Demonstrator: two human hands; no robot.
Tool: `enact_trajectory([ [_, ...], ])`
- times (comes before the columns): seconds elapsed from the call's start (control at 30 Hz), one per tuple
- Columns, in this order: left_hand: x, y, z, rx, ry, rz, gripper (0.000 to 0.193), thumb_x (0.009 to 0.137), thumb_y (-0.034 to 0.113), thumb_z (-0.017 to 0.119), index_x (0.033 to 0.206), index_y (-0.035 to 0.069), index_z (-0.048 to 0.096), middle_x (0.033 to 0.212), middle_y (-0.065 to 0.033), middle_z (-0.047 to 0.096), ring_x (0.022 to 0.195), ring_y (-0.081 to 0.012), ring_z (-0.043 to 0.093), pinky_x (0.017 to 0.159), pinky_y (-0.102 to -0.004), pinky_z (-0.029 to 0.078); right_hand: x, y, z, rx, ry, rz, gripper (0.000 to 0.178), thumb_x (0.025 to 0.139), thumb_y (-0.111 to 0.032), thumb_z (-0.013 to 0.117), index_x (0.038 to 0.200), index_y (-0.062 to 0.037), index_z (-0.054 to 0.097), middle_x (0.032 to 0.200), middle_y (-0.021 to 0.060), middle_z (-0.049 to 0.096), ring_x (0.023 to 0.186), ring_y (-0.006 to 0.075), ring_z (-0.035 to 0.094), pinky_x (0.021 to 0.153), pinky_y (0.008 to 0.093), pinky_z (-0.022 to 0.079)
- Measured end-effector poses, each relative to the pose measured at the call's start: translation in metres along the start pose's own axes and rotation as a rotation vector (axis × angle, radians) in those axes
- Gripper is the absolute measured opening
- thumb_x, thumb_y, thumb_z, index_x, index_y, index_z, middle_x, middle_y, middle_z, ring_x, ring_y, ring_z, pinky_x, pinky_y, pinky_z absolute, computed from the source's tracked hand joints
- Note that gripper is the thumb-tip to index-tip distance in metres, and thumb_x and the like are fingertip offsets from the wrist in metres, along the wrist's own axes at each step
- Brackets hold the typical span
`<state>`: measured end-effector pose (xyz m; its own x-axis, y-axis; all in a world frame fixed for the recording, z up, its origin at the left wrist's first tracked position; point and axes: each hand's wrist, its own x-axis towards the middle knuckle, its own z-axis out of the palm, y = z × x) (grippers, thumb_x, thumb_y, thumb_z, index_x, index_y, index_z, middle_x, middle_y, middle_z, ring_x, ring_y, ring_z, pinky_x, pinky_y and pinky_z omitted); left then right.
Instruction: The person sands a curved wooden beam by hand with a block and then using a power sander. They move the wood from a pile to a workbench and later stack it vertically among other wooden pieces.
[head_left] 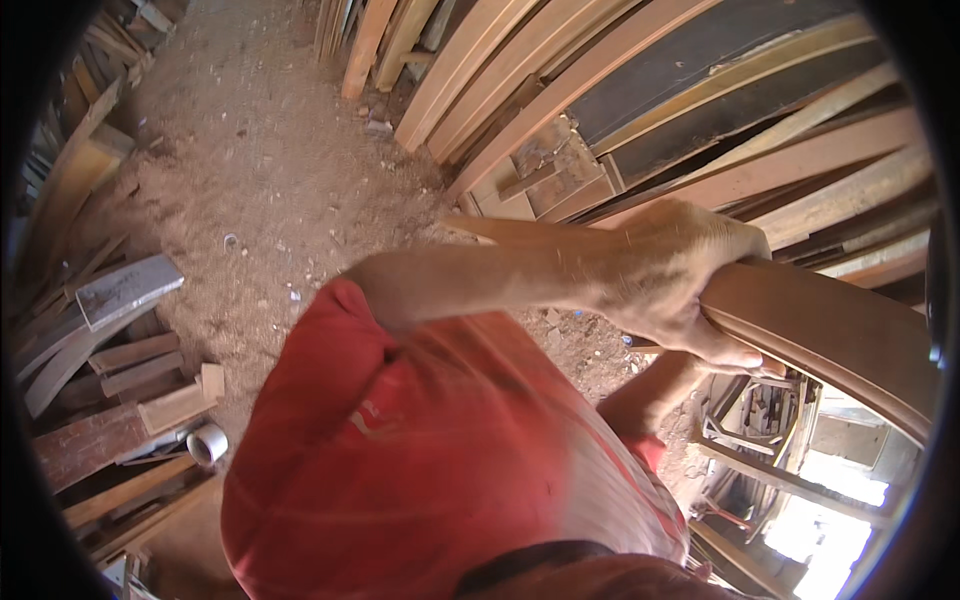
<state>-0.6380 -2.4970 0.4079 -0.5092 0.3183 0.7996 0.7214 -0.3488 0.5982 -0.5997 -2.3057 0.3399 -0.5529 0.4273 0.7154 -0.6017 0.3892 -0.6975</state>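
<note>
A long wooden board (820, 325), reddish-brown and smooth across its broad face, with a thin, paler line running along its lower edge. One end is gripped in the left hand (680, 270); from there the board slants down and rightward across the view, reaching the right rim, its outline looking bowed

No text, label, brand, number or sign can be read in the head view. The one mark noted is a small pale emblem (366, 417) on the front of the red shirt (430, 480) worn by the person, on the wearer's left side of the chest. The emblem consists of short, light, curved strokes; it is blurred, and whether these form letters cannot be determined.
</note>
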Motion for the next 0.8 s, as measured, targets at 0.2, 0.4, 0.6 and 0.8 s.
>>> enact_trajectory([
  [0.2, 0.018, -0.062, -0.052, 0.099, -0.031, -0.017, 0.06, 0.074, 0.038, 0.093, 0.113, 0.002, 0.067, 0.097, -0.0155, 0.076, 0.085, -0.0272, 0.077, 0.073, -0.0345, 0.066, 0.016, 0.054, 0.074, 0.034, -0.031, 0.041, 0.095, 0.089, -0.082, 0.057, 0.123, 0.0073, 0.059, 0.114, 0.0139, 0.065, 0.103, 0.0217, 0.063, 0.086, 0.0393, 0.053],
  [0.4, 0.037, -0.157, -0.093, -0.345, -0.195, -0.436, 0.066, 0.077, 0.025, 0.092, 0.129, 0.003, 0.058, 0.112, -0.0151, 0.072, 0.098, -0.0266, 0.074, 0.079, -0.0351, 0.065, 0.041, 0.097, 0.102, -0.086, -0.003, 0.037, 0.091, 0.091, -0.08, 0.055, 0.119, 0.0058, 0.061, 0.109, 0.0121, 0.066, 0.098, 0.0207, 0.063, 0.082, 0.0383, 0.053],
  [0.6, 0.093, -0.2, -0.163, -0.112, -0.462, -0.418, 0.081, 0.085, 0.048, 0.083, 0.143, 0.0, 0.052, 0.135, -0.0176, 0.063, 0.126, -0.0269, 0.061, 0.1, -0.0396, 0.052, 0.06, 0.186, 0.15, 0.208, 0.093, 0.082, 0.102, 0.085, -0.083, 0.062, 0.135, 0.005, 0.053, 0.127, 0.0148, 0.063, 0.117, 0.0238, 0.062, 0.1, 0.0408, 0.052],
  [0.8, 0.145, -0.305, -0.223, -0.165, -0.371, -0.397, 0.094, 0.094, 0.066, 0.065, 0.155, 0.001, 0.038, 0.146, -0.0259, 0.056, 0.133, -0.0373, 0.058, 0.111, -0.0488, 0.049, 0.083, 0.166, 0.182, -0.075, 0.388, 0.115, 0.089, 0.078, -0.085, 0.069, 0.095, 0.0021, 0.063, 0.085, -0.0004, 0.059, 0.081, 0.0096, 0.053, 0.065, 0.0291, 0.045],
])
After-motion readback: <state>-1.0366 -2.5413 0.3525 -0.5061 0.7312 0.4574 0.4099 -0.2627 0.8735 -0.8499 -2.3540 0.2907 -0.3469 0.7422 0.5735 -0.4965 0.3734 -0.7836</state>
